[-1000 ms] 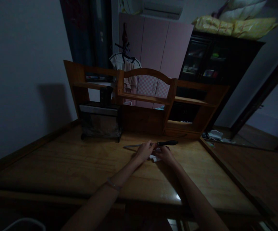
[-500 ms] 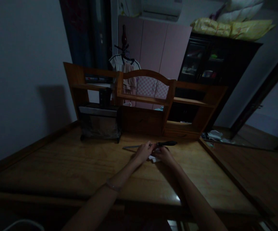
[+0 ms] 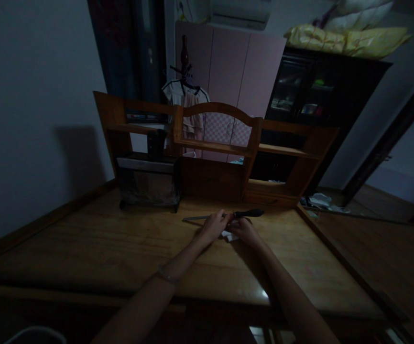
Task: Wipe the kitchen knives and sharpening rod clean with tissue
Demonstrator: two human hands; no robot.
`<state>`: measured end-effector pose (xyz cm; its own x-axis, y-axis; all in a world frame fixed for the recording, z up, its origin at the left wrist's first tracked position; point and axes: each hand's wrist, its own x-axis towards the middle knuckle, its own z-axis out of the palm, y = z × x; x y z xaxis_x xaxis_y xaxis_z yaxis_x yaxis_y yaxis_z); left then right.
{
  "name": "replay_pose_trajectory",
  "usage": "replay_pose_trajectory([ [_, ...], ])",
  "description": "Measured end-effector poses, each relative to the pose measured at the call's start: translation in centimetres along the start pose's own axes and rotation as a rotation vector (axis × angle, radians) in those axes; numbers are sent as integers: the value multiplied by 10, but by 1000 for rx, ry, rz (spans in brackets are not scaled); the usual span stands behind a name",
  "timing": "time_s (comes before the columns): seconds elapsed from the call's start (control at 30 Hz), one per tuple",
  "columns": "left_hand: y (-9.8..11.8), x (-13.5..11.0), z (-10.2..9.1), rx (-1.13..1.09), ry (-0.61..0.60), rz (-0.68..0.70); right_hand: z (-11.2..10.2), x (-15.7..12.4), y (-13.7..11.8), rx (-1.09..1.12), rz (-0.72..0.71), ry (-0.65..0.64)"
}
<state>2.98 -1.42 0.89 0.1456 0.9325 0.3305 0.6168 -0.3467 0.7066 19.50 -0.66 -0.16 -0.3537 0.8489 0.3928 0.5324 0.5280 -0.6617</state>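
Observation:
My left hand point(image 3: 214, 226) is closed around a long, thin metal tool with a black handle point(image 3: 250, 213), which looks like a screwdriver. Its narrow shaft sticks out leftward past my fingers, and the handle points right. My right hand point(image 3: 242, 228) is closed close beside it, just below the handle. A small white piece of paper or cloth point(image 3: 231, 237) shows under and between my hands, and the fingers of my right hand seem to pinch it. Dim light and the fingers hide where the tool and the white piece meet.
Both hands are over a wooden desk point(image 3: 138, 248). A wooden shelf unit point(image 3: 214, 149) runs along its far edge. A dark boxy appliance with a light top strip point(image 3: 146, 166) stands at the back left. Pink cabinets point(image 3: 228, 67) and a dark cupboard point(image 3: 336, 91) are behind.

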Motion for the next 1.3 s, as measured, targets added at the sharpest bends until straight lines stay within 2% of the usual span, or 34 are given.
replay_pose_trajectory([
  [0.17,0,-1,-1,26,-9,-10,-1,-1,-3,43,-2,-29],
  [0.47,-3,0,0,56,-10,53,-2,0,-4,42,4,-33],
  [0.7,2,-2,-2,73,-31,30,-2,0,-5,62,-11,-56],
  [0.83,6,-3,-3,85,-36,0,-3,0,-5,31,-14,-25],
  [1.03,4,-3,-4,53,-43,25,-1,0,0,22,-17,-43],
  [1.3,5,-3,-2,70,-35,-9,-1,0,0,29,-17,-37],
])
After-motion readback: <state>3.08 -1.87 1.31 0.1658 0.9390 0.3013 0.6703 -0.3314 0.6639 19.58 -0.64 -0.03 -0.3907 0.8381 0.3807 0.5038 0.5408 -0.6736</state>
